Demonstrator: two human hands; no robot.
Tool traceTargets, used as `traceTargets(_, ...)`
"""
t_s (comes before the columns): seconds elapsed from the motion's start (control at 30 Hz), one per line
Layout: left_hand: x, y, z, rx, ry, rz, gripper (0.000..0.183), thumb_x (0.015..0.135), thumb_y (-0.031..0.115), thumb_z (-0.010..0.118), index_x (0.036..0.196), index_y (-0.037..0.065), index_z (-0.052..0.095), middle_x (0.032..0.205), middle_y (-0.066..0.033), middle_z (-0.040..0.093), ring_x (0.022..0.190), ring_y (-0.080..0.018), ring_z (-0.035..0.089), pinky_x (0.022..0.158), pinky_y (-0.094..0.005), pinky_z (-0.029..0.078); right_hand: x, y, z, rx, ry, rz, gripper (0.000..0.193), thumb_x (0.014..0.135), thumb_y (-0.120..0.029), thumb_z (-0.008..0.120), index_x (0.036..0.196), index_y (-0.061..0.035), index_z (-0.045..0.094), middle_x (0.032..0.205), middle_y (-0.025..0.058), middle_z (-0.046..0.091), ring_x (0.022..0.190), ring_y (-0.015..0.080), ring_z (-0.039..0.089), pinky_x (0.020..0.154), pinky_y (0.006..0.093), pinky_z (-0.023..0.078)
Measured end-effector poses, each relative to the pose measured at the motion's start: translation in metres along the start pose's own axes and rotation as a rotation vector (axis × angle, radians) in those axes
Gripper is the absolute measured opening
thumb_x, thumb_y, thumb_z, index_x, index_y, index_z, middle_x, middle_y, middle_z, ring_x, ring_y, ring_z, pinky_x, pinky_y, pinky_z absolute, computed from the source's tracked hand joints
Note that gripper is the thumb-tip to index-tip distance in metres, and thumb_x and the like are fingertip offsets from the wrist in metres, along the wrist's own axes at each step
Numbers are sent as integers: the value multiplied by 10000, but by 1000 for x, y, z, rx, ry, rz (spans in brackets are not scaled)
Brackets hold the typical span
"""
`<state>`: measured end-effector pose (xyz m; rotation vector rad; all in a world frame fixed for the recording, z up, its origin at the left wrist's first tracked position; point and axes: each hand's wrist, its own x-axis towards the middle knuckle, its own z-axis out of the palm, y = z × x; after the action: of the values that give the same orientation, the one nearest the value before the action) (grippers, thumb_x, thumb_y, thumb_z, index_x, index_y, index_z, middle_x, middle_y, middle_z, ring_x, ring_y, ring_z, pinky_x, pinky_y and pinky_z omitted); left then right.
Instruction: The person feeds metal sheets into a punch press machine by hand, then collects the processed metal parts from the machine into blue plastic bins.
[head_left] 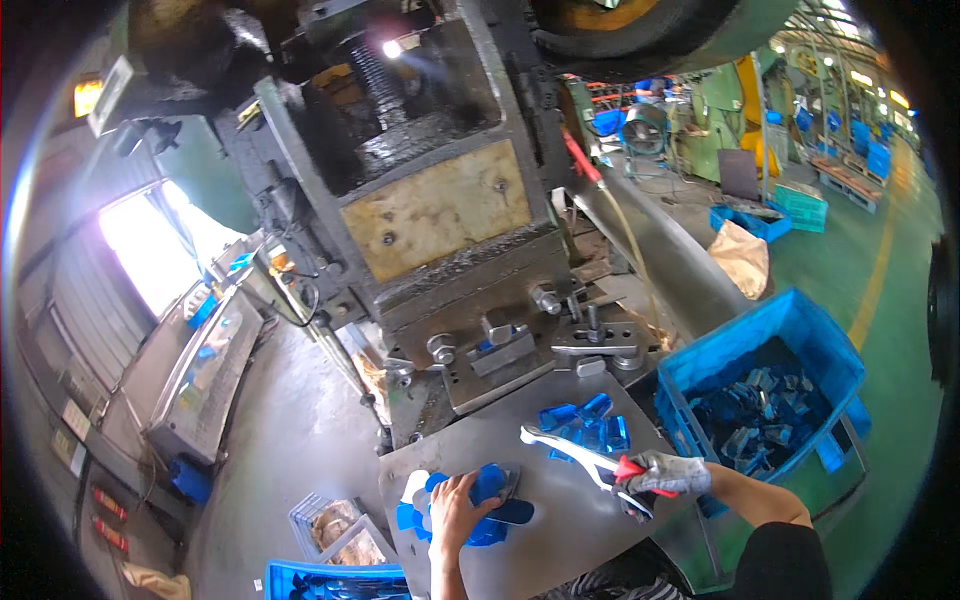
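Note:
On the metal work plate [570,510], my bare left hand [457,512] is curled over a loose pile of flat blue metal pieces [512,512], its fingers and thumb on one blue piece [488,484]. My right hand [662,474], in a grey and white glove, is closed round the red handles of long-nosed pliers [575,447]. The pliers' pale jaws point left, over the plate. Just beyond them lies a second group of blue pieces [595,430], which look bent. Their exact shape is hard to make out.
Ahead stands a large press [440,215] with a bolted die [500,360] at the plate's far edge. To the right is a blue crate [690,425] holding many bent pieces. A grey crate [318,510] and another blue bin [335,572] sit at lower left.

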<state>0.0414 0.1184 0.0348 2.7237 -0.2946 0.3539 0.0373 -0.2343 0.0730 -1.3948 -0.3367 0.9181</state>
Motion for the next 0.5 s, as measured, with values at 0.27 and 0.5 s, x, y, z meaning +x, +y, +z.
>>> traceTargets(0.27, -1, 1, -3, 118, 53, -46, 650, 639, 454, 755, 1166, 113, 584, 1042, -106, 628, 1013, -296, 561, 938, -407, 379, 3, 8, 2, 33, 15, 38, 248, 899, -166, 576, 1065, 17, 560, 841, 82, 638, 736, 157, 655, 649, 297, 557)
traceTargets(0.5, 3, 5, -8, 80, 10, -32, 619, 650, 447, 747, 1143, 107, 593, 1002, -117, 631, 985, -294, 560, 927, -393, 386, 5, 9, 6, -22, 116, 124, 203, 885, -117, 578, 1004, 44, 544, 828, 152, 647, 712, 208, 661, 599, 335, 560)
